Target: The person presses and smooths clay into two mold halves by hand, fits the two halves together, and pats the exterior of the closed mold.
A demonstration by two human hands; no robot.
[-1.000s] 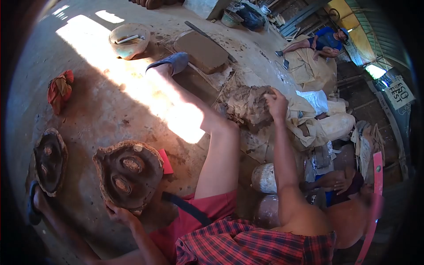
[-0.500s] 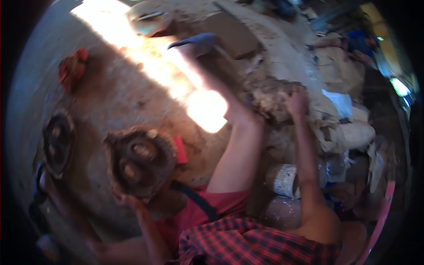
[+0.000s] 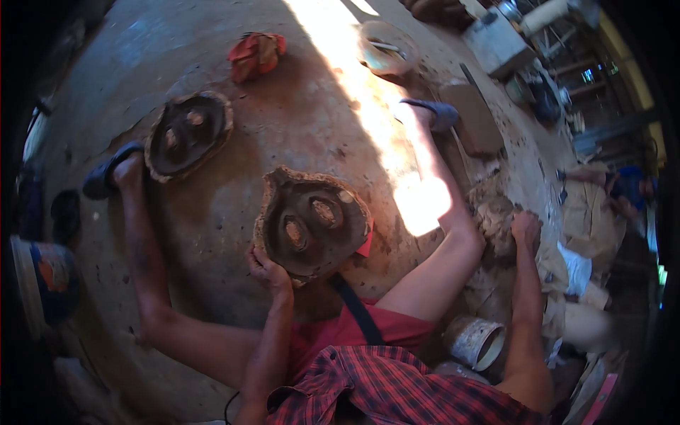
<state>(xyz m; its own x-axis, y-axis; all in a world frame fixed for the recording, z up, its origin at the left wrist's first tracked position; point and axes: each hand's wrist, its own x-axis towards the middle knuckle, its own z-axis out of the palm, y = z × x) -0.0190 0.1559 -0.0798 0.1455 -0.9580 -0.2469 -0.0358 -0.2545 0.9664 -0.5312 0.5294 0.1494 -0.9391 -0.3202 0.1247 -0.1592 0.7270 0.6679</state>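
Left hand (image 3: 271, 273): gripping the near-left rim of a dark hollow form (image 3: 312, 249), its underside fingers hidden. Right hand (image 3: 525, 228): on a clay lump (image 3: 496, 218); cannot tell how tightly its fingers close. Hollow form: between the legs, above floor (image 3: 290, 120), cavity up; pointed lip toward far left; nearly as broad as long, long axis uncertain. Red piece (image 3: 366, 242): at its right edge. Second form (image 3: 178, 150): floor, beside left foot (image 3: 127, 172), long axis near-left to far-right.
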